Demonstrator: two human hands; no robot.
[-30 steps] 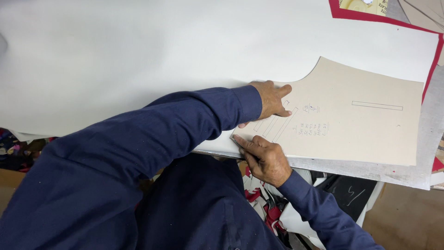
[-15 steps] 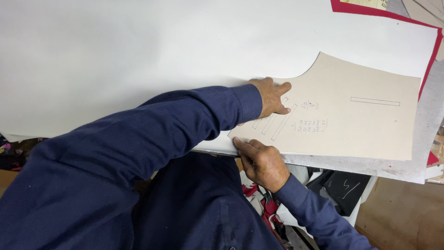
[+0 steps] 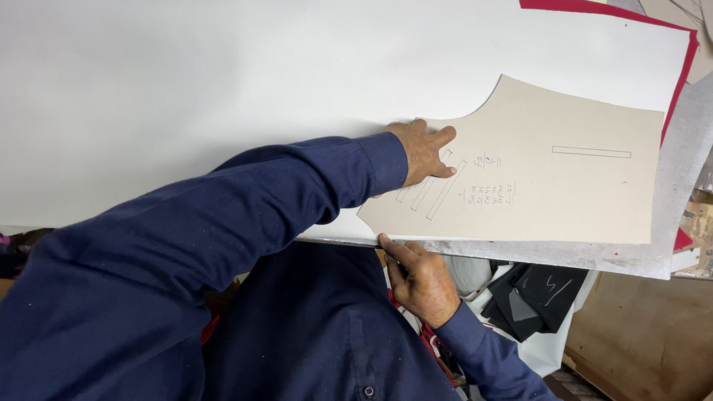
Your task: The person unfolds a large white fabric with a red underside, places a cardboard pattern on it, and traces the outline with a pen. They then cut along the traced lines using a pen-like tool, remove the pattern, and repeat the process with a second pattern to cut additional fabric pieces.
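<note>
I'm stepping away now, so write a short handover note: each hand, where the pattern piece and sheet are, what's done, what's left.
Left hand: flat on the beige card pattern piece, pressing its near-left part down.
Right hand: at the table edge, fingertips touching the pattern's near edge; nothing held.
Pattern lies on the white sheet, near the table's front edge, with red fabric showing beyond the sheet.
Done: pattern laid flat on the sheet.
Left: no traced outline or cut is visible.

The tabletop (image 3: 672,261) has a worn grey edge with chipped paint along its near side. Below it, at lower right, lies a brown floor (image 3: 653,338). Black fabric pieces (image 3: 538,293) are stacked beneath the tabletop edge. Lighting is even and bright.
</note>
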